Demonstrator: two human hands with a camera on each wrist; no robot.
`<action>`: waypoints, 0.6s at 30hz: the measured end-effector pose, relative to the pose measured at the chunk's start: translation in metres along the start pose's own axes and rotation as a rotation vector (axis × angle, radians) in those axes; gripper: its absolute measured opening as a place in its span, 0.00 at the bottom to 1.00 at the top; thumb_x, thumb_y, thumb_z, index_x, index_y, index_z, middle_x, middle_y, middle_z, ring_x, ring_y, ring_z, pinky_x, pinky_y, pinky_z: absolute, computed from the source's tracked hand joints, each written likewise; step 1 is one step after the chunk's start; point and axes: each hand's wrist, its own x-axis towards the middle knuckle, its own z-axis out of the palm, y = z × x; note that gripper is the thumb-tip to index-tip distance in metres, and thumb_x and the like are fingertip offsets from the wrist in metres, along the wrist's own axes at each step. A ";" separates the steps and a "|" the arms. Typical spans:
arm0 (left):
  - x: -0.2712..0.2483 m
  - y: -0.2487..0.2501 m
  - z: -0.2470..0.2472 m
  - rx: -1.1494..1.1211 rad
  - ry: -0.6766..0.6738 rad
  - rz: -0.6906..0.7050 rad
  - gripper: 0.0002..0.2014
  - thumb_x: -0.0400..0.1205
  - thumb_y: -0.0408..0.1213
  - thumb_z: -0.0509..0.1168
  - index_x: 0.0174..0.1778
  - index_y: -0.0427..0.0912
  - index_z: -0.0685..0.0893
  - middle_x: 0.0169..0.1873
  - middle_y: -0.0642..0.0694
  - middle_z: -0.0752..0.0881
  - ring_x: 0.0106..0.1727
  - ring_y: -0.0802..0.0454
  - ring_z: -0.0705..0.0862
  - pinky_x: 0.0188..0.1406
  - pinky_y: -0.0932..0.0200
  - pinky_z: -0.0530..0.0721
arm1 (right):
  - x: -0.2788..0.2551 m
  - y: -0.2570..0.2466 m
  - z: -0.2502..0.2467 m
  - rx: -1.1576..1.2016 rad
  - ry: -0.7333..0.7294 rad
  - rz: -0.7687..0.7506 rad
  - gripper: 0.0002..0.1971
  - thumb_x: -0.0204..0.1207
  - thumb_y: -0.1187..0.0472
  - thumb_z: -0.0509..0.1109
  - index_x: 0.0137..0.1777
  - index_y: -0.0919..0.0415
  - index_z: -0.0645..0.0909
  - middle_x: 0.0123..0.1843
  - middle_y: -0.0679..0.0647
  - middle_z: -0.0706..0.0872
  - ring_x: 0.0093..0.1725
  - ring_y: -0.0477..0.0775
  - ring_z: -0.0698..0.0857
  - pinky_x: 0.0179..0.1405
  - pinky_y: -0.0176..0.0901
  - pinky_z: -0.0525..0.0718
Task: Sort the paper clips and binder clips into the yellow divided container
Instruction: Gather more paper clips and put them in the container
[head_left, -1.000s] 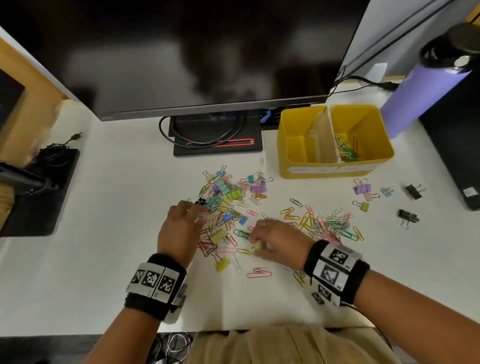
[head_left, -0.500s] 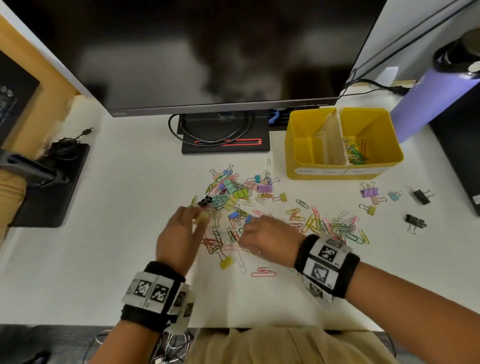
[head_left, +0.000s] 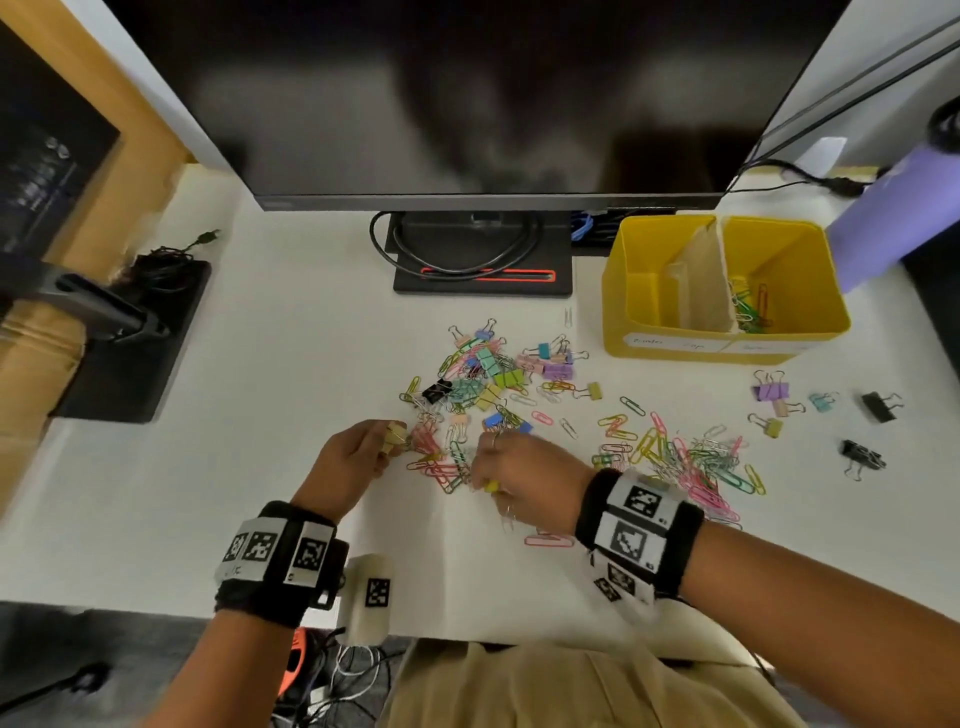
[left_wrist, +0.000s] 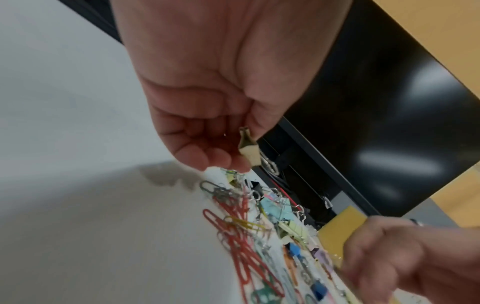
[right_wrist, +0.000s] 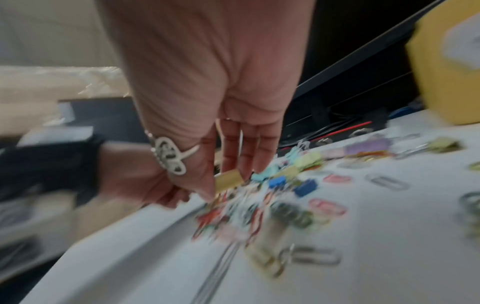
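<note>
While pinched, the beige binder clip (left_wrist: 248, 148) hangs upright — wire handles downward.

Left hand (head_left: 352, 453): at 7 o'clock of the mixed pile (head_left: 488, 384), its grip pinching a pale yellow binder clip (head_left: 393, 438).
Right hand (head_left: 524, 475): just beside the left, fingers curled down over a yellow binder clip (head_left: 490, 486) among pink paper clips.
Yellow divided container (head_left: 722, 343): at 2 o'clock on the counter (head_left: 291, 364); paper clips in its right compartment.
Paper clip heap (head_left: 691, 457): at 3 o'clock of the right hand.
Black binder clips (head_left: 862, 456): far right.
</note>
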 end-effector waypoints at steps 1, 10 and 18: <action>-0.003 0.002 0.001 -0.037 -0.031 -0.008 0.15 0.86 0.32 0.51 0.52 0.39 0.84 0.35 0.45 0.82 0.33 0.51 0.74 0.37 0.61 0.75 | -0.003 0.009 -0.009 0.035 0.085 0.037 0.14 0.73 0.73 0.63 0.56 0.64 0.81 0.57 0.61 0.81 0.58 0.60 0.78 0.54 0.45 0.77; -0.016 0.004 -0.001 -0.074 0.108 0.071 0.12 0.85 0.33 0.54 0.53 0.43 0.83 0.37 0.46 0.84 0.34 0.52 0.79 0.38 0.64 0.82 | 0.010 0.028 -0.028 -0.183 0.238 0.162 0.11 0.75 0.63 0.66 0.57 0.61 0.81 0.60 0.61 0.83 0.65 0.63 0.75 0.69 0.60 0.73; -0.003 -0.021 -0.007 0.495 0.234 0.187 0.10 0.82 0.33 0.61 0.54 0.36 0.85 0.48 0.36 0.90 0.48 0.41 0.86 0.49 0.58 0.77 | 0.060 -0.007 0.023 -0.230 -0.125 -0.237 0.22 0.77 0.76 0.54 0.71 0.70 0.70 0.75 0.66 0.72 0.77 0.64 0.66 0.79 0.53 0.64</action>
